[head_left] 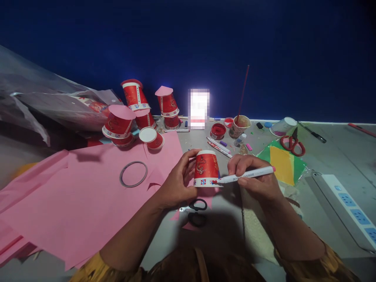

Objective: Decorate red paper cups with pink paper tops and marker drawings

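My left hand (pixel 179 180) grips a red paper cup (pixel 206 166), upside down, with its white rim at the bottom. Small blue and red marks run along that rim. Between the fingers and thumb of my right hand (pixel 257 174) is a white marker (pixel 246 174) with a pink end. Its tip meets, or nearly meets, the right part of the rim, beside a red mark. Below the cup lies a pair of black-handled scissors (pixel 198 204). Pink paper (pixel 88 196) spreads to the left, with a grey ring (pixel 133 174) on it.
Stacked red cups, some with pink paper tops (pixel 163 91), stand at the back left. Beyond my hands are a red paint jar (pixel 217 131), a cup with a stick (pixel 240 127) and loose markers (pixel 219 148). Red-handled scissors (pixel 293 145) and a power strip (pixel 349 207) lie right.
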Motion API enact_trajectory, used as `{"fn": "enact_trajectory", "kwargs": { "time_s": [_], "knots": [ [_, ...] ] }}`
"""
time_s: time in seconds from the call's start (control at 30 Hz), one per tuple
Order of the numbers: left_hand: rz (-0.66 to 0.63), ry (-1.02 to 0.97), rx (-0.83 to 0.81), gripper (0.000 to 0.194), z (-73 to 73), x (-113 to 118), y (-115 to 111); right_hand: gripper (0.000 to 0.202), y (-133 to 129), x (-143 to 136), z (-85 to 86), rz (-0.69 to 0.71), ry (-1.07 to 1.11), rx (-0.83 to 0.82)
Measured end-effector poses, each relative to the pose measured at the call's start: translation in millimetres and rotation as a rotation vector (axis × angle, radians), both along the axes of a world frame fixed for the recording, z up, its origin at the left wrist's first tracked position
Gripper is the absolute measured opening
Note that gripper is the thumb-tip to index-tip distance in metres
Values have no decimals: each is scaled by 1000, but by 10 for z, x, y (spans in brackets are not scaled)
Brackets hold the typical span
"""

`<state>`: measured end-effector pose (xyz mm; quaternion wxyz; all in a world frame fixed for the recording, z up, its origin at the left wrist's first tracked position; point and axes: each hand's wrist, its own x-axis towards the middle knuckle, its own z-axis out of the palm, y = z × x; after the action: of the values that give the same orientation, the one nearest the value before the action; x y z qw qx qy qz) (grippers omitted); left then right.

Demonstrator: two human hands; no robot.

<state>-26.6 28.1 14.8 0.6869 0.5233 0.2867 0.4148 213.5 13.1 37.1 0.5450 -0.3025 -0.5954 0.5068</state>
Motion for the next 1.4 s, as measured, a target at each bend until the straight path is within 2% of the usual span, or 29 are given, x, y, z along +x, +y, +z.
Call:
{"fn": "enact_trajectory", "kwargs": {
  "time_s": [0.5,0.77,1.0,1.2,1.4],
  "knots": [
    [-5,-51,-52,90,16,12,1,15,18,-1,-31,-10,-12,6],
    [-11,-36,-53,90,51,11,-17,16,26,-6,-30,-30,140,-69],
    [-14,-51,-38,92,34,17,0,14,21,-6,-37,4,121,-57],
    [15,-1,15,88,1,14,0,12,8,-4,-40,51,88,-53],
    [12,96,34,93,17,-12,-1,11,-3,5,-40,65,60,-35]
  ]
}}
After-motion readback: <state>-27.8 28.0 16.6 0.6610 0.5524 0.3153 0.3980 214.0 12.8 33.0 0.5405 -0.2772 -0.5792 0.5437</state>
